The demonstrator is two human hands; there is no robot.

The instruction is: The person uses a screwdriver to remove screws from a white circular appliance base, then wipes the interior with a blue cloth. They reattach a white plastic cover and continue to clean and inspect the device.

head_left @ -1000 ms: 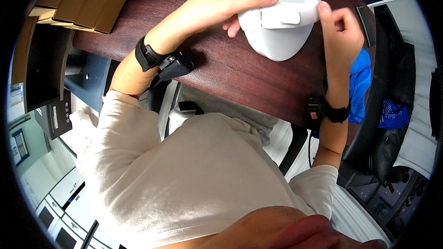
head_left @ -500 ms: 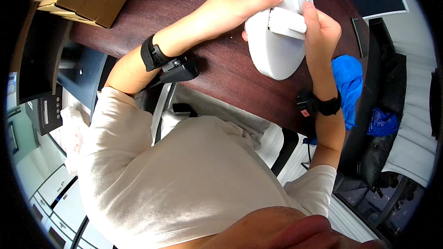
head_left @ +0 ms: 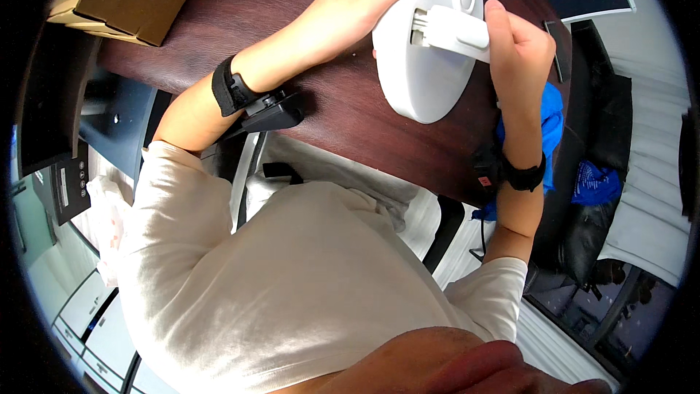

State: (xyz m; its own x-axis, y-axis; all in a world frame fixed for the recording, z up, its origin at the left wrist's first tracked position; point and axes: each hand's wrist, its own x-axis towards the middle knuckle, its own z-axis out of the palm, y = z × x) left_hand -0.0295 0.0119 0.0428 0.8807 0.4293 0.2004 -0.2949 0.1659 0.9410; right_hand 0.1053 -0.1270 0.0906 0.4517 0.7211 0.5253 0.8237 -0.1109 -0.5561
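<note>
Left hand (head_left: 357,9) clamps shell (head_left: 419,87), thumb on face, fingers mostly hidden behind. Right hand (head_left: 522,47) pinches cover (head_left: 458,33) at right end, exact contact hidden. Shell over desk (head_left: 332,106), back from near edge, top cropped; can't tell if touching.

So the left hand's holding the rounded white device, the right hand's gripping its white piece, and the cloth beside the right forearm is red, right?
Not quite: in the head view, that cloth is blue, not red. The left hand is holding the rounded white device, and the right hand is gripping its white piece.
</note>
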